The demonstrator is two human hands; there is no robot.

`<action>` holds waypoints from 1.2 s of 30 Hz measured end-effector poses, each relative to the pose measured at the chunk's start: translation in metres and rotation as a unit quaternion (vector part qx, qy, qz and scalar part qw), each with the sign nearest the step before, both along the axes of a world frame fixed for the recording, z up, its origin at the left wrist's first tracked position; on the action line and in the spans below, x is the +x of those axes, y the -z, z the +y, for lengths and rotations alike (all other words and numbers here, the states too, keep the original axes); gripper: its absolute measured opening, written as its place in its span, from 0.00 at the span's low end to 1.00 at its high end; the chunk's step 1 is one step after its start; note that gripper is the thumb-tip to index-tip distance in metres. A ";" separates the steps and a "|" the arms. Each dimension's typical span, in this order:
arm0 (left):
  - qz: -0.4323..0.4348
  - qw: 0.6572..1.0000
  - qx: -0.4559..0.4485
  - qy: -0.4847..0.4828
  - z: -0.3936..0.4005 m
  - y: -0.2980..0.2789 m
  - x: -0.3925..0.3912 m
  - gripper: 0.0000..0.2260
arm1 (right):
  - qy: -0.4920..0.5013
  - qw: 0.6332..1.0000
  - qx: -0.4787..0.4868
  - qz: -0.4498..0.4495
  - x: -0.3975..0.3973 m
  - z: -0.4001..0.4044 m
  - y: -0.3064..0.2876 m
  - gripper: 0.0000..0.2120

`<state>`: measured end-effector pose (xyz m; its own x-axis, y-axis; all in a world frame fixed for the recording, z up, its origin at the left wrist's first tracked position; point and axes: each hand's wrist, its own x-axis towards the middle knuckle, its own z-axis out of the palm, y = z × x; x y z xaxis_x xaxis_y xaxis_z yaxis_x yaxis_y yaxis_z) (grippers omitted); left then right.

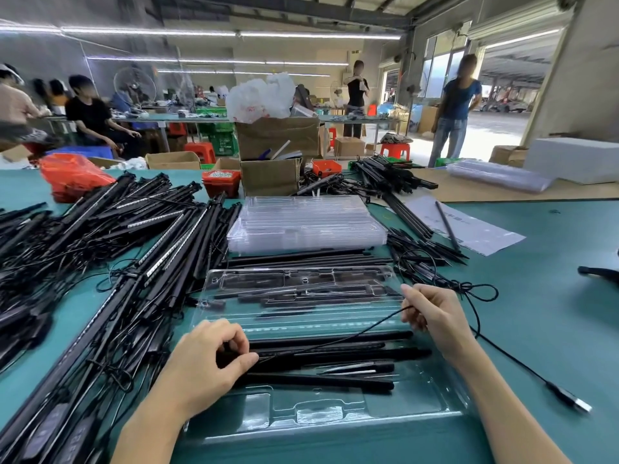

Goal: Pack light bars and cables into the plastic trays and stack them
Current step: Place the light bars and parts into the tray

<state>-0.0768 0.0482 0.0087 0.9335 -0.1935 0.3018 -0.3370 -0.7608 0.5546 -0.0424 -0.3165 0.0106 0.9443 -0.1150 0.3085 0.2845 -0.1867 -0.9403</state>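
Pinching limp cable [361, 333] with right hand [432, 313], left hand [207, 360] gripping stiff, light light bars [328, 349] in flimsy plastic tray [335, 426] on counter [542, 329]; best held near bar ends.

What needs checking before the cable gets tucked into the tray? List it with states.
1. Left hand grips the light bars' ends: ok.
2. Right hand pinches the cable: ok.
3. Open tray flat on the table: ok.
4. Bars seated in the tray's slots: not ok, they lie askew.
5. USB plug inside tray: not ok, lying on the mat.
6. Cable free of tangles: cannot tell; a loop shows near the right hand.
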 end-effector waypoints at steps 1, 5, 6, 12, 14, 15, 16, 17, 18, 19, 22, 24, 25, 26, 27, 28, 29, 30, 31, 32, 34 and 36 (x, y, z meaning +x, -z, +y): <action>-0.010 1.000 0.019 -0.004 -0.001 0.000 0.000 0.11 | -0.003 1.000 -0.001 0.000 0.000 0.001 -0.001 0.23; -0.027 0.999 0.018 -0.022 -0.009 0.004 0.001 0.10 | -0.006 1.000 -0.006 -0.006 -0.002 0.002 -0.001 0.26; -0.024 0.999 0.016 -0.034 -0.011 0.005 0.001 0.09 | -0.005 1.000 -0.008 -0.008 -0.002 0.002 -0.001 0.27; 0.014 0.973 0.192 -0.125 -0.020 0.016 0.002 0.19 | -0.007 1.000 -0.017 -0.008 -0.001 0.002 0.000 0.27; 0.019 0.964 0.237 -0.120 -0.022 0.017 0.003 0.22 | -0.007 1.000 -0.015 -0.009 0.000 0.001 0.001 0.27; 0.024 0.961 0.249 -0.116 -0.022 0.016 0.004 0.23 | -0.006 1.000 -0.014 -0.010 0.000 0.001 0.002 0.27; 0.032 0.959 0.258 -0.113 -0.023 0.015 0.004 0.23 | -0.004 1.000 -0.014 -0.010 0.000 0.000 0.003 0.26; 0.041 0.957 0.266 -0.112 -0.023 0.015 0.006 0.24 | -0.003 1.000 -0.015 -0.010 0.001 0.000 0.003 0.25; 0.048 0.954 0.272 -0.115 -0.024 0.014 0.007 0.24 | -0.003 1.000 -0.016 -0.009 0.001 0.000 0.004 0.24; 0.053 0.952 0.276 -0.121 -0.025 0.014 0.007 0.25 | -0.003 1.000 -0.015 -0.008 0.002 0.000 0.005 0.24; 0.054 0.947 0.282 -0.140 -0.028 0.016 0.008 0.25 | -0.002 1.000 -0.018 -0.001 0.003 -0.001 0.005 0.22; 0.053 0.944 0.290 -0.149 -0.030 0.016 0.007 0.25 | -0.002 1.000 -0.019 0.002 0.002 -0.001 0.004 0.22; 0.055 0.942 0.294 -0.152 -0.030 0.016 0.007 0.25 | -0.002 1.000 -0.019 0.003 0.002 -0.001 0.004 0.22; 0.058 0.942 0.295 -0.151 -0.030 0.016 0.007 0.25 | -0.002 1.000 -0.020 0.003 0.002 -0.001 0.003 0.22; 0.061 0.943 0.292 -0.148 -0.030 0.016 0.007 0.25 | -0.003 1.000 -0.019 0.004 0.001 0.000 0.003 0.22; 0.065 0.946 0.282 -0.143 -0.029 0.016 0.007 0.25 | -0.005 1.000 -0.017 0.004 0.000 0.001 0.002 0.23; 0.066 0.952 0.266 -0.138 -0.027 0.016 0.007 0.25 | -0.007 1.000 -0.014 0.003 -0.001 0.002 0.001 0.24; 0.066 0.958 0.246 -0.134 -0.026 0.016 0.006 0.26 | -0.011 1.000 -0.014 0.003 -0.002 0.002 0.000 0.24; 0.066 0.964 0.223 -0.133 -0.025 0.015 0.006 0.26 | -0.014 1.000 -0.014 0.004 -0.003 0.002 -0.001 0.25; 0.066 0.967 0.205 -0.134 -0.025 0.015 0.006 0.25 | -0.016 1.000 -0.014 0.004 -0.004 0.003 -0.002 0.26; 0.062 0.964 0.214 -0.144 -0.025 0.015 0.006 0.24 | -0.019 1.000 -0.009 0.006 -0.004 0.004 -0.003 0.26; 0.053 0.956 0.245 -0.153 -0.028 0.017 0.007 0.24 | -0.021 1.000 -0.007 0.007 -0.003 0.003 -0.003 0.27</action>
<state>-0.0702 0.0207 -0.0080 0.9894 0.0007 0.1449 -0.0176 -0.9920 0.1250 -0.0457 -0.3131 0.0135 0.9526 -0.0714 0.2958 0.2783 -0.1884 -0.9418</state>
